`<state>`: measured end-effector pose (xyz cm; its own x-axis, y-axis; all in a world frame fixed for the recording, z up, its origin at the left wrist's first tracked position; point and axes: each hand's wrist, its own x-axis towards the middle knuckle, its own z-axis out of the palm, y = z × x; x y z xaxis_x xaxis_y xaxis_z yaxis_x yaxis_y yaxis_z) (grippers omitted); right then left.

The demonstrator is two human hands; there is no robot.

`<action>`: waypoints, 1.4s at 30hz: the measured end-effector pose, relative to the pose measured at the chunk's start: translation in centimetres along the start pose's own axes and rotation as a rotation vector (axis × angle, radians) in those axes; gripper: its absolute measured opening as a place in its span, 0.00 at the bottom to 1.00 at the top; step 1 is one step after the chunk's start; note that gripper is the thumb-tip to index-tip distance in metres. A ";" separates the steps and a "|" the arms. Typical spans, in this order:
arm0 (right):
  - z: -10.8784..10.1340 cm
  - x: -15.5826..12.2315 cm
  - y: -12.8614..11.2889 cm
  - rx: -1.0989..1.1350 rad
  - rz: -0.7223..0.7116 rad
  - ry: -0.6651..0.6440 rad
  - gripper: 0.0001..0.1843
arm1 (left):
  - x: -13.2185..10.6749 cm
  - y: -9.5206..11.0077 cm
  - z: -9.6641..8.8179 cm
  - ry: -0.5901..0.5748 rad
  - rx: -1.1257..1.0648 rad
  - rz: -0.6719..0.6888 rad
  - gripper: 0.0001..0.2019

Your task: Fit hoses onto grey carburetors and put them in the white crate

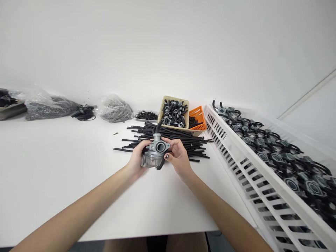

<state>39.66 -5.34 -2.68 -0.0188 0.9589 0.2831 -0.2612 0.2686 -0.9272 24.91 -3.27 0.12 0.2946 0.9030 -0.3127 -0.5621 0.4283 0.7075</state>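
Observation:
A grey metal carburetor (155, 153) is held up over the near middle of the table, its round bore facing me. My left hand (137, 156) is closed around its left side. On the other side, my right hand (179, 156) grips the flange with its fingers, the thumb bent close to a short black hose (160, 164) low on the body. A black rubber cap with a tube (158, 127) rises from the top of the carburetor. Just behind lie many loose black hoses (183, 141) in a spread pile; the carburetor hides some of them.
A cream bin (163, 101) of black-capped metal parts and an orange basket (199, 112) stand behind the hoses. Along the right runs a white slotted crate (244, 164) full of carburetors (277, 157). Plastic bags (114, 108) of small parts sit at the back left.

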 end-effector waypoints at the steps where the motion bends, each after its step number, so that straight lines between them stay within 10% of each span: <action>1: 0.0 0.0 0.0 -0.003 0.003 0.001 0.27 | 0.1 0.0 -0.1 0.001 -0.001 -0.012 0.07; 42: 0.2 -0.2 -1.9 0.105 0.048 -0.152 0.37 | -0.7 0.1 0.0 0.037 -0.114 -0.087 0.14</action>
<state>39.94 -6.06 -0.87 -0.1771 0.9433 0.2807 -0.3555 0.2046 -0.9120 24.65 -3.84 0.47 0.3188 0.8618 -0.3945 -0.6202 0.5044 0.6008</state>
